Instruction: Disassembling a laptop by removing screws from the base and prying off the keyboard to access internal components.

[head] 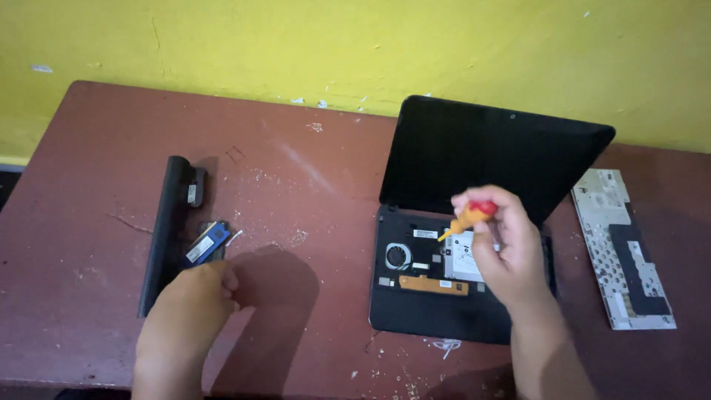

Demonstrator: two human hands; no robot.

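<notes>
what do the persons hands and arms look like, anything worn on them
Both hands are bare: the left hand and the right hand show no gloves, rings or watch. Both forearms are uncovered as far as the frame shows, with no sleeve visible.

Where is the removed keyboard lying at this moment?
In the head view, the keyboard lies face down at the far right of the table, just right of the open laptop and beyond the right hand.

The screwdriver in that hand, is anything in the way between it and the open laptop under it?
Nothing visible. The right hand holds the screwdriver directly above the laptop, whose keyboard is off, leaving its insides uncovered.
</notes>
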